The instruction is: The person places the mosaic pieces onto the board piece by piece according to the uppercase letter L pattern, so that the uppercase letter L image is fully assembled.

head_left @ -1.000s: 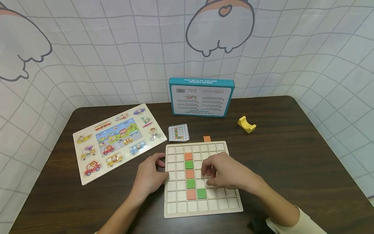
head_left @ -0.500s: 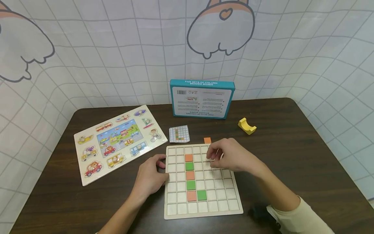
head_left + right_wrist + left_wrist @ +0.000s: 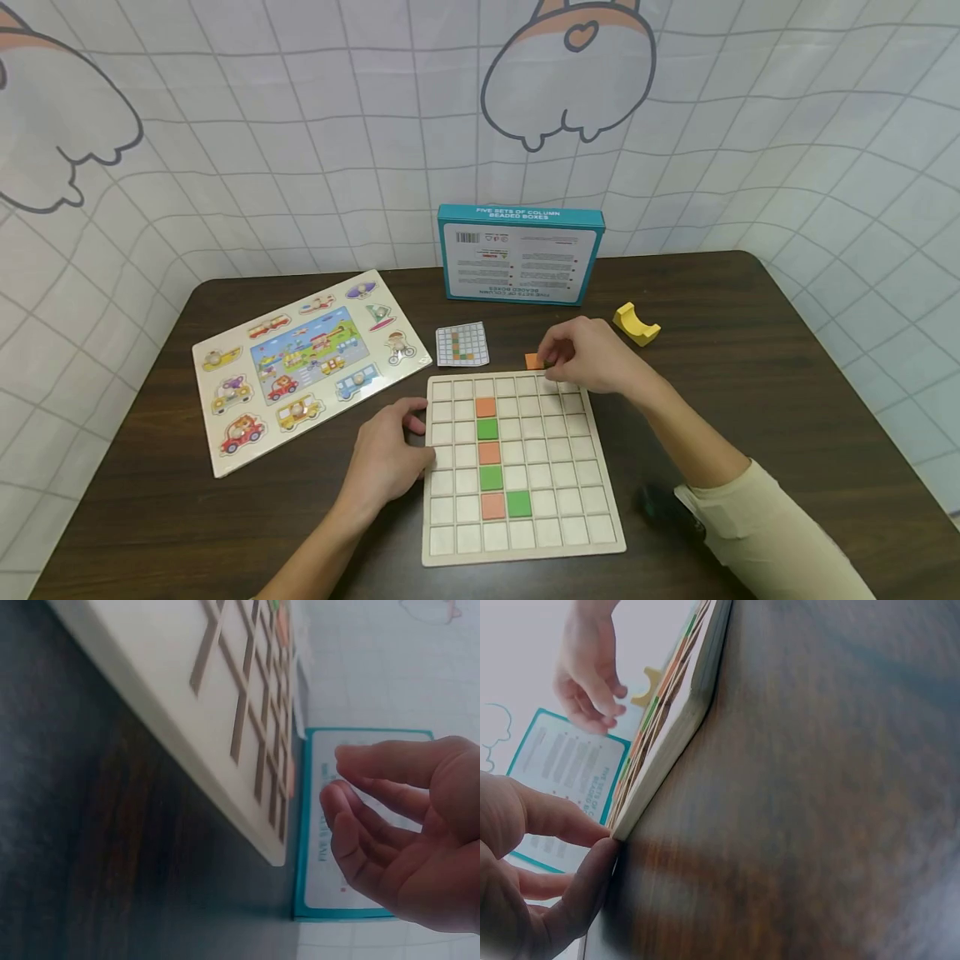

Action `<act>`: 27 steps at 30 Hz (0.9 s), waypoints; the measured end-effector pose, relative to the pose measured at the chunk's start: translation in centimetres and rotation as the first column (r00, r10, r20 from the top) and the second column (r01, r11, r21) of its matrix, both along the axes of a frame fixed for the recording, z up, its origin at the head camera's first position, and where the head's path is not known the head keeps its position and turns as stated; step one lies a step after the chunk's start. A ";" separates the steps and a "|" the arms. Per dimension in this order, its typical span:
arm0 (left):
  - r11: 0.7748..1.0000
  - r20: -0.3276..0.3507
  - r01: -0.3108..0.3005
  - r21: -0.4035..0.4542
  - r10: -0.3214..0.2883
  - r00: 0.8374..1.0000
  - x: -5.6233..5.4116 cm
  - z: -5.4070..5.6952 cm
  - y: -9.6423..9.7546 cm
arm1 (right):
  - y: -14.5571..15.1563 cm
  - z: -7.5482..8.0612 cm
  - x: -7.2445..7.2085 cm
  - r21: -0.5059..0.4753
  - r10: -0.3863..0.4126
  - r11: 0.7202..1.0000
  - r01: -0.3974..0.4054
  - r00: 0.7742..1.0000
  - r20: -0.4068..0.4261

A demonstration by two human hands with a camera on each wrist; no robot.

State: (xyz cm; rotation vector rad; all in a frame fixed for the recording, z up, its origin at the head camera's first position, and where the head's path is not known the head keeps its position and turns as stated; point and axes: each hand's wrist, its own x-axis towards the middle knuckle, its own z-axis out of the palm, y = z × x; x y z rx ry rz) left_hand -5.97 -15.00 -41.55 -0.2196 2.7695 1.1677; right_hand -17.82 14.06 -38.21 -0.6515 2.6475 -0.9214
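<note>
A pale wooden grid board (image 3: 547, 476) lies in the middle of the table in the head view. Orange and green square tiles alternate down its third column, with a green tile (image 3: 519, 503) beside the lowest one. My left hand (image 3: 387, 450) rests at the board's left edge, thumb and fingertips touching it. Behind the far edge lies a loose orange tile (image 3: 532, 362). My right hand (image 3: 588, 355) hovers right beside that tile and partly covers it. In the right wrist view, the fingers (image 3: 360, 832) are loosely bent, with a gap before the thumb and nothing between them.
A small pattern card (image 3: 469, 335) lies behind the board. The teal-and-white box (image 3: 519, 254) stands at the back. A vehicle peg puzzle (image 3: 225, 367) is on the left, and a yellow curved block (image 3: 636, 324) lies at the back right. A dark object (image 3: 667, 506) is near the right sleeve.
My right hand has moved away from me over the board, from its middle to the far edge by the loose orange tile. My left hand has stayed at the left edge.
</note>
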 end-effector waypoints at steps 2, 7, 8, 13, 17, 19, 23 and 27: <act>1.000 -0.001 0.002 -0.003 -0.002 1.000 0.0 0.1 0.0 | -0.1 -0.3 -0.6 0.009 -0.006 1.000 0.006 1.000 -0.006; 1.000 -0.002 -0.001 -0.004 0.001 1.000 0.1 0.1 0.0 | -0.5 -1.2 -1.8 0.026 -0.012 1.000 0.012 1.000 0.008; 1.000 -0.003 -0.001 -0.004 0.001 1.000 0.1 0.1 0.0 | -0.6 -1.3 -2.0 0.027 -0.011 1.000 0.011 1.000 0.012; 1.000 -0.004 0.002 -0.004 -0.002 1.000 0.1 0.0 0.0 | -0.6 -1.9 -2.8 0.035 -0.005 0.999 0.004 0.999 0.033; 1.000 -0.002 0.000 -0.008 0.000 1.000 0.1 0.0 0.0 | -0.6 -2.2 -3.2 0.032 0.003 0.999 -0.005 0.999 0.054; 1.000 -0.003 -0.001 -0.009 0.001 1.000 0.1 0.0 0.0 | -0.6 -2.3 -3.3 0.023 0.010 1.000 -0.011 0.998 0.061; 1.000 -0.005 -0.004 -0.008 0.004 1.000 0.1 0.0 0.0 | -0.6 -2.4 -3.6 0.013 0.026 1.000 -0.027 0.998 0.056; 1.000 -0.004 -0.003 -0.003 0.003 1.000 0.1 0.1 0.0 | -0.7 -2.6 -3.8 0.012 0.039 0.999 -0.039 0.998 0.042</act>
